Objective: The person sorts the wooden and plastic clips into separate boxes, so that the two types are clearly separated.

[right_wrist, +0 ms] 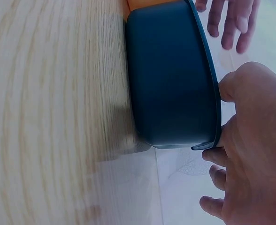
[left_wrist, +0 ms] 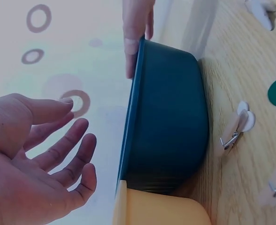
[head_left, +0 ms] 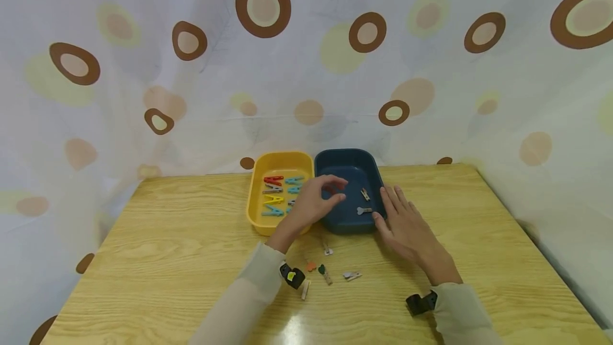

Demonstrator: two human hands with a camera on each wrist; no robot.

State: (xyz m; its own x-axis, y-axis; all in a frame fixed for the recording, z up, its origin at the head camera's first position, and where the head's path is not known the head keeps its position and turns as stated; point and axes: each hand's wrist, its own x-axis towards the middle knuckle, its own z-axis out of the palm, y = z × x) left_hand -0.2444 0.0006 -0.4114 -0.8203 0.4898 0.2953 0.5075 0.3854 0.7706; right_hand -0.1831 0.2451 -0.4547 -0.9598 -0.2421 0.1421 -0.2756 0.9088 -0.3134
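My left hand [head_left: 316, 198] hovers over the left side of the dark blue tray [head_left: 347, 228], fingers loosely bent, thumb and index apart. Nothing is between them in the left wrist view, where that hand [left_wrist: 39, 154] is beside the rim. At the tray's right rim, my right hand [head_left: 409, 230] holds the edge, thumb on the inner side and some fingers outside; the right wrist view shows this hand [right_wrist: 260, 145] astride the corner. Inside the tray lie a small wooden clothespin [head_left: 365, 195] and a clothespin with a grey heart [head_left: 364, 210].
A yellow tray [head_left: 251, 209] touches the blue one's left side, holding colored plastic clips like a red clip [head_left: 273, 180]. Several decorated wooden clothespins lie on the table [head_left: 182, 260] in front, among them a green-heart clothespin [head_left: 325, 274] and a white-topped clothespin [head_left: 352, 276]. A patterned curtain [head_left: 306, 79] hangs behind.
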